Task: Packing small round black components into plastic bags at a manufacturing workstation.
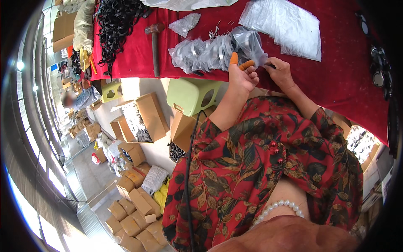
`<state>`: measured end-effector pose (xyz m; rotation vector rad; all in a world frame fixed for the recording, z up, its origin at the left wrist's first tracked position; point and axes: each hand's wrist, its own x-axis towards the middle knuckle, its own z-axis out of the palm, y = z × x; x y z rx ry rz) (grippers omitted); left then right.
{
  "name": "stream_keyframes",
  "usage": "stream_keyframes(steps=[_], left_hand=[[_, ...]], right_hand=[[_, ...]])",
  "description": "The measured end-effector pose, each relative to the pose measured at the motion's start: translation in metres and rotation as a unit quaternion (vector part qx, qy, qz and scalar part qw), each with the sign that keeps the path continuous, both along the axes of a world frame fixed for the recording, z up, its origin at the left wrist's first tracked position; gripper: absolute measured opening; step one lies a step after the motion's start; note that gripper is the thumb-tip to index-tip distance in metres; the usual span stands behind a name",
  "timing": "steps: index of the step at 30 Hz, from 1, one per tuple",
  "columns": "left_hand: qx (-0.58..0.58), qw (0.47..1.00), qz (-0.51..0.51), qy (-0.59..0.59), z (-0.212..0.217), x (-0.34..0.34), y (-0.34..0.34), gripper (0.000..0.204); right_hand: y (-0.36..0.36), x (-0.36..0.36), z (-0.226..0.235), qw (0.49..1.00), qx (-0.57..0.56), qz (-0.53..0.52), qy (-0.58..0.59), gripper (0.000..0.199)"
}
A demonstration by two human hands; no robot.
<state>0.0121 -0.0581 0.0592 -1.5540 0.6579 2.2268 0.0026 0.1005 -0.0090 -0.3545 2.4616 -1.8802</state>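
My right hand point(280, 74) pinches the gathered end of a clear plastic bag point(248, 42) at the near edge of the red-covered table. Inside the bag are curved, shiny metal parts, partly hidden by the plastic. My left hand point(243, 78) is palm up just left of it, with orange finger covers on two digits. Those two digits stand apart, the other fingers are loosely curled, and nothing shows in its grasp. A row of similar filled clear bags point(195, 54) extends to the left.
A hammer point(155, 50) lies on the red cloth point(344, 75) beside a heap of black straps point(117, 25). Flat clear bags point(289, 29) are stacked at the far right. Small metal pins point(217, 30) lie behind the filled bags. A green stool point(191, 94) and cardboard boxes point(153, 115) stand below.
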Motion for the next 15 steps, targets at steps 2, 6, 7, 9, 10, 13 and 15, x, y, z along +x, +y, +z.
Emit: stream_keyframes(steps=[2, 6, 7, 9, 10, 13, 15], left_hand=[[-0.065, 0.998, -0.003, -0.019, 0.005, 0.0, 0.001, 0.064], [-0.078, 0.997, -0.01, -0.02, 0.005, -0.001, -0.003, 0.058], [-0.074, 0.997, -0.01, -0.011, 0.006, -0.005, -0.003, 0.054], [-0.071, 0.997, -0.007, 0.0, 0.004, -0.014, -0.002, 0.049], [-0.065, 0.998, -0.007, 0.002, 0.002, -0.022, -0.001, 0.046], [-0.069, 0.998, -0.004, 0.001, -0.004, -0.027, 0.001, 0.036], [-0.079, 0.997, -0.001, -0.005, -0.006, -0.026, 0.007, 0.03]], right_hand=[[0.002, -0.001, 0.004, 1.0, -0.004, 0.001, -0.015, 0.012], [0.003, -0.004, -0.003, 1.0, -0.014, -0.011, 0.002, 0.013], [0.004, -0.004, -0.005, 1.0, -0.013, -0.01, 0.002, 0.013], [0.005, -0.006, -0.004, 0.999, -0.031, -0.018, -0.016, 0.012], [0.005, -0.007, -0.002, 0.999, -0.031, -0.015, -0.015, 0.012], [0.012, -0.012, 0.003, 0.998, -0.042, -0.022, -0.048, 0.012], [0.017, -0.016, 0.005, 0.993, -0.02, -0.015, -0.117, 0.011]])
